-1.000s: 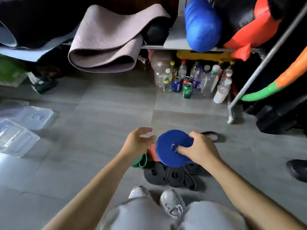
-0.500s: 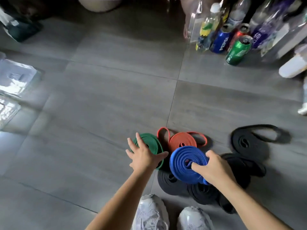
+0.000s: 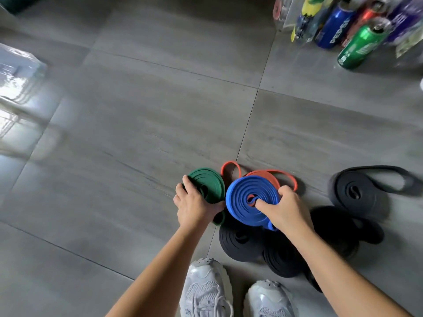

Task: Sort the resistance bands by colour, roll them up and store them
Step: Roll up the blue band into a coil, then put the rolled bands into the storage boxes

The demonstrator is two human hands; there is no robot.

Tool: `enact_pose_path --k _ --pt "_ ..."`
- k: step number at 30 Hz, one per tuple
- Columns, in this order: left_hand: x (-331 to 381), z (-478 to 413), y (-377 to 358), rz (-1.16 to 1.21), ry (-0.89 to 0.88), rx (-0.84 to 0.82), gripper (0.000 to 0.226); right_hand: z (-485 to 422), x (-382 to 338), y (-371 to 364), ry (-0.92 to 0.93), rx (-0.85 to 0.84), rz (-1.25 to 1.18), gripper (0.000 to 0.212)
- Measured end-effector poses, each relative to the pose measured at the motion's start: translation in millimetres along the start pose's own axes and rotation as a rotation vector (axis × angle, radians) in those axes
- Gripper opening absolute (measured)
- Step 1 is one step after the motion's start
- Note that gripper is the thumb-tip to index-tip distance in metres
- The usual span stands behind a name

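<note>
Coiled black bands (image 3: 240,243) lie on the tiled floor (image 3: 137,133) (one trails a loose loop). The right hand (image 3: 283,209) pinches the blue roll (image 3: 242,202), thumb at its core, over the orange band (image 3: 263,173). Just beside it, the left hand (image 3: 194,204) grips the green roll (image 3: 208,181).

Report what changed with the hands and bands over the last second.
The right hand brought the blue roll down from the air to the pile, over the orange roll, keeping its grip. The left hand, open before, now grips the green roll. The black rolls stayed put.
</note>
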State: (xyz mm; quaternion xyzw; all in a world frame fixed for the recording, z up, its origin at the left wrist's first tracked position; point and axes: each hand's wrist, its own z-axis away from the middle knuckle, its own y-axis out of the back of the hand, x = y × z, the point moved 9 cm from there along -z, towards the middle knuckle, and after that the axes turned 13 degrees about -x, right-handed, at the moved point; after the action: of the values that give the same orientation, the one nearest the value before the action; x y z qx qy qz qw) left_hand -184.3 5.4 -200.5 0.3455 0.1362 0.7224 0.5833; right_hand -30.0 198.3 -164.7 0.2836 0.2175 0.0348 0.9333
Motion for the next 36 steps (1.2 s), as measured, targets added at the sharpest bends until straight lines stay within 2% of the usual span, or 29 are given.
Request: enact_pose_path --k 6,8,10,12,16,20,24,26,29,32,36 --pt "-9 -11 -5 0.132 -0.016 -0.094 0.124 -22 -21 -11 -0.039 -0.009 0.157 0.048" --pt "-18 -15 0 0.346 -0.026 -0.116 0.107 -22 -24 -19 -0.036 -0.016 0.178 0.047" --pt "-30 -16 8 0.678 0.002 -0.096 0.083 -21 -25 -24 -0.031 -0.011 0.187 0.048" --pt "-39 -17 6 0.887 0.127 -0.128 0.065 -21 -26 -24 -0.031 -0.005 0.19 0.047" --pt "-38 -22 0 0.898 0.249 -0.31 0.045 -22 -33 -19 0.013 0.009 0.227 0.045" --pt "-35 -28 -5 0.919 0.194 -0.388 0.05 -27 -31 -24 0.019 -0.01 0.19 0.042" --pt "-34 -32 -15 0.796 0.179 -0.418 0.054 -36 -25 -29 0.044 -0.039 0.172 0.039" --pt "-28 -26 -7 0.758 0.155 -0.388 0.049 -32 -32 -28 0.072 -0.078 0.141 0.038" --pt "-10 0 32 0.69 0.038 -0.241 0.043 -7 -48 -21 0.072 -0.149 0.051 0.038" --pt "5 56 85 0.683 -0.056 -0.124 0.044 43 -75 0 0.092 -0.183 -0.01 0.038" --pt "25 152 170 0.572 -0.146 -0.059 0.039 135 -128 50 0.13 -0.218 0.03 0.034"
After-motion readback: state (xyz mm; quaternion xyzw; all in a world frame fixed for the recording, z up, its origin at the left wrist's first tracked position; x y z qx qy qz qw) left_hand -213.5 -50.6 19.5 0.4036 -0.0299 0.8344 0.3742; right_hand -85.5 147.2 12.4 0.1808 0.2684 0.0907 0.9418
